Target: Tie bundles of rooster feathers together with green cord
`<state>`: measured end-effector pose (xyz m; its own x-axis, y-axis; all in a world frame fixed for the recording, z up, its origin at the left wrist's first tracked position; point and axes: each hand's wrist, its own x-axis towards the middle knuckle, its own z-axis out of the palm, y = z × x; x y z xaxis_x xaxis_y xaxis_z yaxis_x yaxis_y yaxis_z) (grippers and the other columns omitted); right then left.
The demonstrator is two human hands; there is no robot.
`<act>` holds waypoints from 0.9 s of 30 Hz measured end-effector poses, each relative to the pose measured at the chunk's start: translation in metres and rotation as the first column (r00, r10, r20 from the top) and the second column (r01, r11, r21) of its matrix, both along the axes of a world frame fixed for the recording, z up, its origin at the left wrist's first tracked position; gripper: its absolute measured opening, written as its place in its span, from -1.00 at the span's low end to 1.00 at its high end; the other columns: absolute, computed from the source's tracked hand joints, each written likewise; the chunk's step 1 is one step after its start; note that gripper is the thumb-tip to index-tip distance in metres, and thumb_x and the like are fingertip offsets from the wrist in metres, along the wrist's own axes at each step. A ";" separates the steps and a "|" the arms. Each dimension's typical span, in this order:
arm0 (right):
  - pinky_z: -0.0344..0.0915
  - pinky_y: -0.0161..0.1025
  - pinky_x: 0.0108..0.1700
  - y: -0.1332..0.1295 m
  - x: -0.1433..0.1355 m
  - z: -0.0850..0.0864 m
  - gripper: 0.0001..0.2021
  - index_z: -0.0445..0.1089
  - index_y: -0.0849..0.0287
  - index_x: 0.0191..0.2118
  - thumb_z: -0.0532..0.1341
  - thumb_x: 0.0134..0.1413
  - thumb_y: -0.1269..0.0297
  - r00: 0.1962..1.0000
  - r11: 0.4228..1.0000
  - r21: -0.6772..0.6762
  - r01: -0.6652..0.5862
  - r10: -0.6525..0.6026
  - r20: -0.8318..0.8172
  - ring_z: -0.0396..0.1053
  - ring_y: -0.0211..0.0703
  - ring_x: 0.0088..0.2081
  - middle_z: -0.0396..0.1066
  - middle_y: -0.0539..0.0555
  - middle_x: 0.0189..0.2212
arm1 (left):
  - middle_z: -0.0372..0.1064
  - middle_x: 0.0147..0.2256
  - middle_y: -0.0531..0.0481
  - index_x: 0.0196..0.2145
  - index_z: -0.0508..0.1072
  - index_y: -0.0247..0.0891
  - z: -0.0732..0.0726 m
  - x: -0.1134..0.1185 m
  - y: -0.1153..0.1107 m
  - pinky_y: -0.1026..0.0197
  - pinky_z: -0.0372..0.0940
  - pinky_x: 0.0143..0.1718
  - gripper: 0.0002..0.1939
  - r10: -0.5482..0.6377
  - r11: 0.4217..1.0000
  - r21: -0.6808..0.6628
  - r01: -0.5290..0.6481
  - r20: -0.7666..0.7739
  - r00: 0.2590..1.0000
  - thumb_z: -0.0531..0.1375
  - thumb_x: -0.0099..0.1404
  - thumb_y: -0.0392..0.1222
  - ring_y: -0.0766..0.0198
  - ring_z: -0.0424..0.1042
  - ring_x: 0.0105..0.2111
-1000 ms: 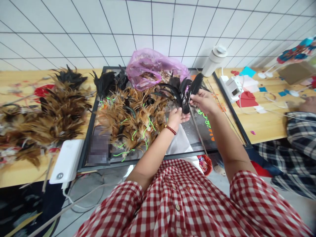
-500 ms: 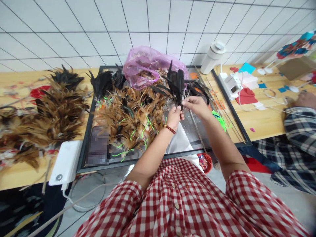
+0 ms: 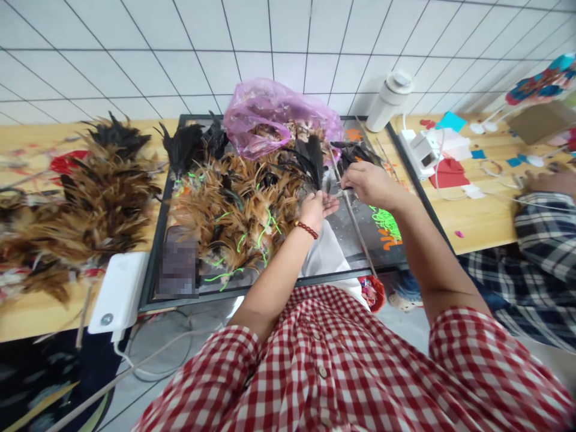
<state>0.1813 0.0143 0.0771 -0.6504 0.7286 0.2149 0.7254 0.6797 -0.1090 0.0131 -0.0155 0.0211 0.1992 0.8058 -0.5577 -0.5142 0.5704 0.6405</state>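
Note:
Pinched in my left hand (image 3: pixel 314 207) are dark feathers (image 3: pixel 316 161), their tips pointing up and away from me. A beaded bracelet circles that wrist. My right hand (image 3: pixel 368 183) is closed just to the right, fingertips together near the quill ends; what lies between them is too small to make out. A thin stick (image 3: pixel 355 225) slants across the tray under that hand. Left of my hands spreads a pile of brown feathers (image 3: pixel 252 210) with bright green ties. More black feathers (image 3: pixel 184 147) lie at the pile's far left.
The dark-framed tray (image 3: pixel 155 252) holds a phone (image 3: pixel 180 264), a purple plastic bag (image 3: pixel 256 114) and green strands (image 3: pixel 384 223). A white bottle (image 3: pixel 390 101) stands behind. A power bank (image 3: pixel 119 291) and a feather bundle (image 3: pixel 103 204) lie left. At right are a charger (image 3: pixel 425 150) and another person's sleeve (image 3: pixel 546 228).
My right hand has moved right, away from my left hand. The dark feathers in my left hand now look narrower and lower. Green strands at the tray's right have come into fuller view.

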 end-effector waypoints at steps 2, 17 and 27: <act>0.20 -0.12 -0.14 0.003 -0.003 0.004 -0.72 0.54 0.22 -0.25 0.07 0.12 0.51 0.996 0.999 -0.014 -0.035 0.036 0.076 0.34 0.02 -0.24 0.49 0.23 -0.30 | 0.41 -0.50 0.08 -0.36 0.23 -0.24 0.002 0.001 -0.001 0.32 0.35 -0.37 -0.73 -0.052 0.998 0.032 0.054 -0.075 0.996 -0.04 0.55 -0.25 0.41 0.44 -0.56; 0.34 -0.03 0.01 0.062 0.066 -0.047 -0.78 0.57 0.25 -0.13 0.20 0.20 0.35 0.535 0.541 -0.237 0.807 -0.839 -0.095 0.47 0.10 -0.07 0.56 0.29 -0.12 | 0.15 -0.54 0.21 -0.36 0.20 -0.22 -0.003 0.001 -0.006 0.44 -0.05 -0.68 -0.73 -0.120 0.985 0.123 0.122 -0.022 0.993 -0.02 0.56 -0.21 0.54 0.08 -0.70; 0.35 -0.09 -0.05 0.067 0.093 -0.045 -0.96 0.48 0.26 -0.31 0.31 0.08 0.42 0.513 0.452 -0.253 0.855 -0.806 0.296 0.46 0.14 -0.07 0.50 0.32 -0.22 | 0.07 -0.57 0.22 -0.38 0.20 -0.24 0.001 -0.002 -0.002 0.46 -0.14 -0.67 -0.70 -0.005 0.998 0.056 0.004 0.025 1.000 -0.02 0.57 -0.20 0.57 -0.03 -0.71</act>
<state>0.2746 0.0810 0.0326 0.3046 0.9356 -0.1786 0.9460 -0.3190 -0.0576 0.0114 -0.0175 0.0219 0.2163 0.8348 -0.5063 -0.5281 0.5362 0.6585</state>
